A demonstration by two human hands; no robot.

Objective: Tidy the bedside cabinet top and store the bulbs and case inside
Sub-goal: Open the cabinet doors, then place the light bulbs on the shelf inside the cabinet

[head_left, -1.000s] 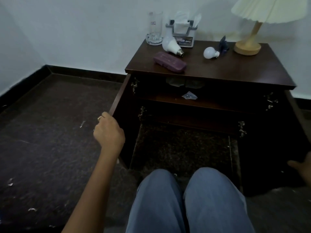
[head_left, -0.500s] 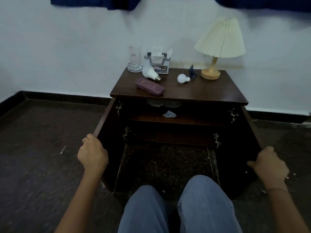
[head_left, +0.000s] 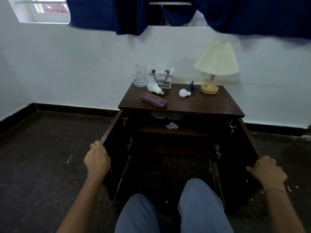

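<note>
Left hand (head_left: pixel 97 159): fingers curled over the top edge of the open left door (head_left: pixel 111 132).
Right hand (head_left: pixel 267 170): fingers wrapped over the edge of the open right door (head_left: pixel 249 137).
Cabinet (head_left: pixel 181 108): interior dark; shelf contents hard to make out.
Case (head_left: pixel 154 100): purple, lying near the top's front-left edge.
Large bulb (head_left: pixel 155 87): on its side behind the case, towards the back-left corner.
Small bulb (head_left: pixel 184 93): mid-top, just beside a dark object too small to identify.
Lamp (head_left: pixel 216 68): back-right corner.
</note>
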